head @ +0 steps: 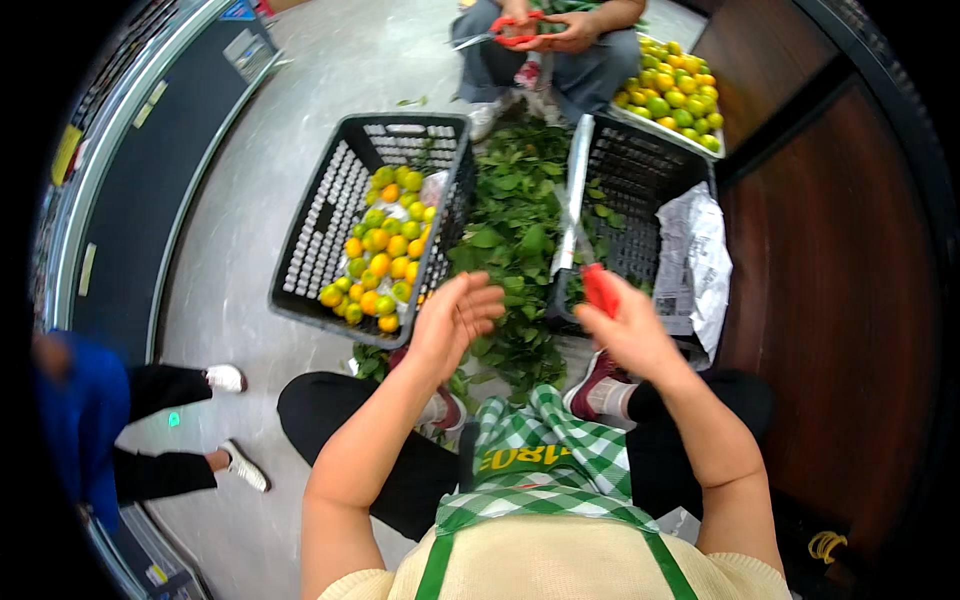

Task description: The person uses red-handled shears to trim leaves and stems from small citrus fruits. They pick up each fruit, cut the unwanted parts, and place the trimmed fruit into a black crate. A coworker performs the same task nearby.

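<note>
In my right hand (634, 326) are red-handled scissors (600, 291), their blades blurred and pointing away over the near left rim of a black plastic crate (630, 165). My left hand (457, 315) holds nothing, its fingers apart, beside the near right corner of another black crate (300, 289). Green and orange citrus fruits (380, 264) lie inside that left crate. Between the crates a heap of leafy green cuttings (517, 202) covers the floor. The right crate holds some leaves, and a crumpled white plastic sheet (709, 262) hangs over its right side.
Opposite me sits a person (551, 60) holding red-handled scissors (517, 31). Behind the right crate stands a white crate of citrus (671, 94). A dark wood panel (832, 315) borders the right. At left are a shelf unit (172, 142) and a person in blue (82, 427).
</note>
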Action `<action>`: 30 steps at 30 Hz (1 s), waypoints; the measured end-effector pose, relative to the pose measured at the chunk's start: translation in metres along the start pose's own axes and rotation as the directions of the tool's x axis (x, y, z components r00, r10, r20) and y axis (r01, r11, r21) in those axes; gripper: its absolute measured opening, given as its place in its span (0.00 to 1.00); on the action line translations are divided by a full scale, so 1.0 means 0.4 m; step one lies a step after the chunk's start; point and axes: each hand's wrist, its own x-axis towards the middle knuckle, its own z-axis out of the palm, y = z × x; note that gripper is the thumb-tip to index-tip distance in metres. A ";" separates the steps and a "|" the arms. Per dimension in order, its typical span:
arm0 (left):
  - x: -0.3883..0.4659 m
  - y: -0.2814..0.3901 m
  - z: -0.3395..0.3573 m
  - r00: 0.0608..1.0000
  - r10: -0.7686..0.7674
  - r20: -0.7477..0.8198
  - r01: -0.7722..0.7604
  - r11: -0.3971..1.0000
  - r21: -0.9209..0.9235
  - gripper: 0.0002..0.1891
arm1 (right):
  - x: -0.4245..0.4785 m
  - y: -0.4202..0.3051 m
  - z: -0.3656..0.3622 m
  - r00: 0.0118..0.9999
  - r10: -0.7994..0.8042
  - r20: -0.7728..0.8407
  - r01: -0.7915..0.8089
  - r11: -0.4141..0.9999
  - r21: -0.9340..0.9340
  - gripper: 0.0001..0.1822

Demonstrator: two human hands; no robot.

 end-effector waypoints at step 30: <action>0.066 0.031 -0.096 0.660 0.722 0.205 -0.002 -0.271 0.962 0.11 | 0.144 0.439 0.071 0.988 0.069 0.136 0.078 0.535 -0.842 0.21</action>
